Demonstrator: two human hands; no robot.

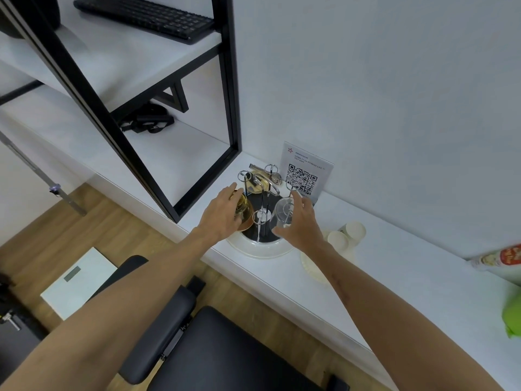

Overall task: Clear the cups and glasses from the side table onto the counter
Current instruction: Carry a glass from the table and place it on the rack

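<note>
Two bare forearms reach forward from the bottom of the view, over a black padded bench (225, 348) at 6 o'clock, toward a white counter (380, 292) that runs from 9 o'clock to 4 o'clock. At the centre of the view, on the counter's near edge, stands a chrome wire cup rack (262, 213) with looped pegs, seated in a round clear plastic drip tray (262, 251) with a dark middle. The left hand (222, 213) is at 9 o'clock from the rack, its fingers curled round an amber tinted glass (244, 208) that lies tilted, its mouth toward 5 o'clock, against the rack's left side. The right hand (301, 218) is at 3 o'clock from the rack, fingers wrapped round a clear drinking glass (282, 213) that appears to be turned over a peg, its long axis near upright. Both glasses seem empty. Each hand is already on its own glass, so the likely next move turns on that peg: the clear glass would need to travel along its axis. Just right of the right wrist, at 4 o'clock from the rack, two white paper cups (348, 235) lie on their sides, mouths toward the viewer, beside a pale round plate (313, 270). Beyond the rack, at 1 o'clock, a white card with a QR code (306, 173) stands against the wall. At 11 o'clock, a black metal-framed shelf (231, 80) carries a black keyboard (143, 16).
</note>
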